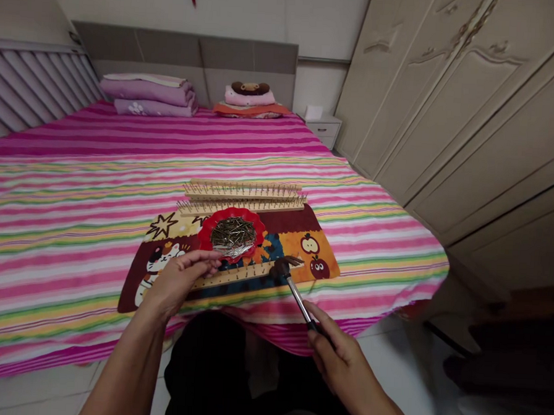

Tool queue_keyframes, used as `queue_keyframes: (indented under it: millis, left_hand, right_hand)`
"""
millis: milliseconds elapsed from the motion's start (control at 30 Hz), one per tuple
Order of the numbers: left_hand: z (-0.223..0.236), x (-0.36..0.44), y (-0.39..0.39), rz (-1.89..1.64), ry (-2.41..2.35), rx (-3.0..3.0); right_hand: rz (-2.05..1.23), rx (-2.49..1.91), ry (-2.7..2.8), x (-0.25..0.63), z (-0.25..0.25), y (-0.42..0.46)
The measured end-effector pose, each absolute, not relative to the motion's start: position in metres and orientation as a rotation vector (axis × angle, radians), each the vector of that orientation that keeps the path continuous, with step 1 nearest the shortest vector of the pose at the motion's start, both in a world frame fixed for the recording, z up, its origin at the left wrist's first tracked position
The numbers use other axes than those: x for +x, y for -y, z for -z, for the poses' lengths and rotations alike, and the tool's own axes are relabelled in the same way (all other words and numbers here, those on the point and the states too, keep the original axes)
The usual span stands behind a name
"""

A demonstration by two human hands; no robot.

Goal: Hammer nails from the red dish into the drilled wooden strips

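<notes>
My right hand (339, 353) is wrapped round the dark grip of a hammer (296, 295). The hammer's dark head lies over the right part of a wooden strip (236, 275) with a row of nails standing in it. My left hand (190, 274) is closed, thumb and fingertips together, above the strip's left part, beside the near rim of a red scalloped bowl (207, 236). Whatever is in those fingertips is too small to make out. Loose nails (233, 233) fill the bowl. Beyond it, wooden strips (244, 199) studded with upright nails lie side by side.
A patterned mat (325, 247) with a cat and apples lies under the bowl on the striped bed (71, 234). Folded purple bedding (148, 95) and a pink pile (250, 98) sit by the headboard. Wardrobes (449, 117) line the right side.
</notes>
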State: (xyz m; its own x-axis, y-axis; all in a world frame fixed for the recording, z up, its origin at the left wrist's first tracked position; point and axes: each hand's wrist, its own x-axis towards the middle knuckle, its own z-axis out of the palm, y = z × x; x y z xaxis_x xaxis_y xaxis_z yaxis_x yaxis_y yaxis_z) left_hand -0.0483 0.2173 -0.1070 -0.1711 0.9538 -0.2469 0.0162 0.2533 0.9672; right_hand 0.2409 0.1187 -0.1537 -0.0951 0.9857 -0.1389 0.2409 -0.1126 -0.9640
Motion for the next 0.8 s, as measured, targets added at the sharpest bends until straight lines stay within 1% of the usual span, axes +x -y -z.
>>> queue_keyframes:
  millis: [167,333,567,800]
  left_hand:
    - [0.112,-0.045,-0.196,-1.112,-1.521,0.903]
    - [0.127,-0.035,-0.188,-1.178,-1.611,0.894]
    - [0.141,-0.031,-0.184,-1.179,-1.57,0.848]
    - [0.149,-0.028,-0.183,-1.312,-1.643,0.849]
  right_hand:
    - [-1.374,-1.438,1.335,0.24,0.142,-0.117]
    - [-1.447,-1.425,1.309,0.239,0.139,-0.116]
    - [-1.456,-1.437,1.317,0.239,0.139,-0.115]
    - [-1.44,-1.424,1.349,0.238,0.138,-0.115]
